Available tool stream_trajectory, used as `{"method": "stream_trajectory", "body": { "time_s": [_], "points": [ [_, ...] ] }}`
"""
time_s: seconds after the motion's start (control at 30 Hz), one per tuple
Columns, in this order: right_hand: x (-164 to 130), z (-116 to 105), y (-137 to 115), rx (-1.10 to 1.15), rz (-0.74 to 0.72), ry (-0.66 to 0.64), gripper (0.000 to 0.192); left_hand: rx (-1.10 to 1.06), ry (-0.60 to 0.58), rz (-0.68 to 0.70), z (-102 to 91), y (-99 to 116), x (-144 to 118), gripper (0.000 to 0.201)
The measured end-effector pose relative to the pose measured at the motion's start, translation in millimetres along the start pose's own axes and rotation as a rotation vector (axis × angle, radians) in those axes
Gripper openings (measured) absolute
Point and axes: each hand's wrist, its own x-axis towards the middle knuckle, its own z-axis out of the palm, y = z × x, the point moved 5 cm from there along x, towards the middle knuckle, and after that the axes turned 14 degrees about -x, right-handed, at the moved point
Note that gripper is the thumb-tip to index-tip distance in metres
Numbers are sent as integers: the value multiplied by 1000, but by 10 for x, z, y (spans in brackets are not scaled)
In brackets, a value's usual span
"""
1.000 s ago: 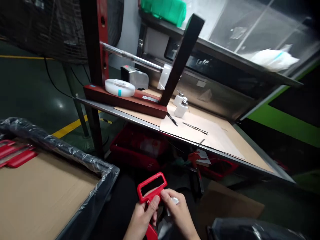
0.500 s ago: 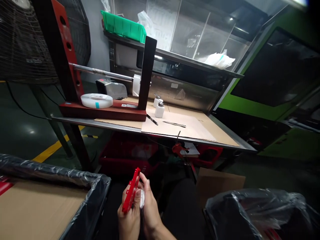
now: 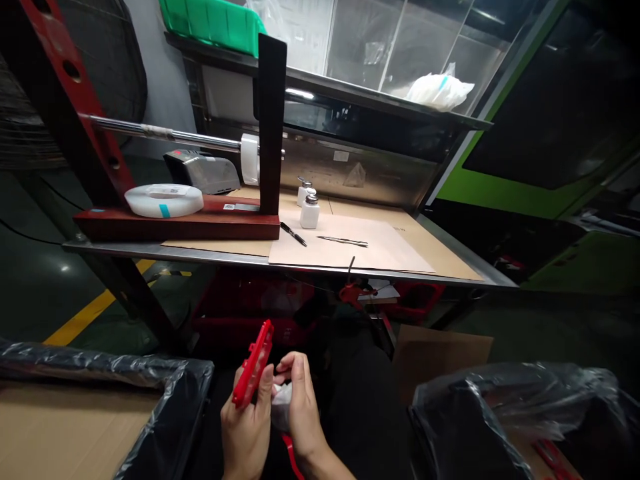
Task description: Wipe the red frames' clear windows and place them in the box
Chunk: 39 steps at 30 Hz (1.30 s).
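Observation:
My left hand (image 3: 249,420) grips a red plastic part (image 3: 254,365), a long narrow piece with small tabs on its edge, held tilted upright between thumb and fingers. Close beside it, my right hand (image 3: 303,407) is curled around a crumpled white cloth or tissue (image 3: 283,395); its fingertips are bent and sit a little apart from the red part. Below the white wad, a second red strip (image 3: 291,457) shows between my wrists, partly hidden. Both hands are above my lap, lower than the bench edge.
On the bench (image 3: 430,263) are white pump bottles (image 3: 310,212), tweezers (image 3: 343,241), a pen (image 3: 293,234) and a wooden stand (image 3: 175,227) bearing a clear tape roll (image 3: 164,200). Plastic-lined bins stand left (image 3: 195,393) and right (image 3: 450,413). An orange-red tool (image 3: 353,292) hangs under the bench edge.
My right hand has drawn away from the red part, opening a gap and exposing more of the white wad. A second red strip now shows below. The view has shifted.

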Motion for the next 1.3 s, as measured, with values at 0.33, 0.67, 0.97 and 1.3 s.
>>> {"method": "stream_trajectory", "body": {
  "time_s": [0.33, 0.67, 0.97, 1.3],
  "points": [
    [229, -120, -119, 388, 132, 8, 65, -31, -46, 134, 428, 244, 186, 31],
    [413, -261, -189, 145, 14, -42, 52, -46, -56, 164, 566, 272, 401, 38],
    [426, -377, -340, -184, -152, -399, 28, -74, -145, 45, 555, 466, 745, 34],
    [448, -328, -346, 83, 30, -526, 48, -127, -199, -28, 462, 734, 744, 38]
  ]
}}
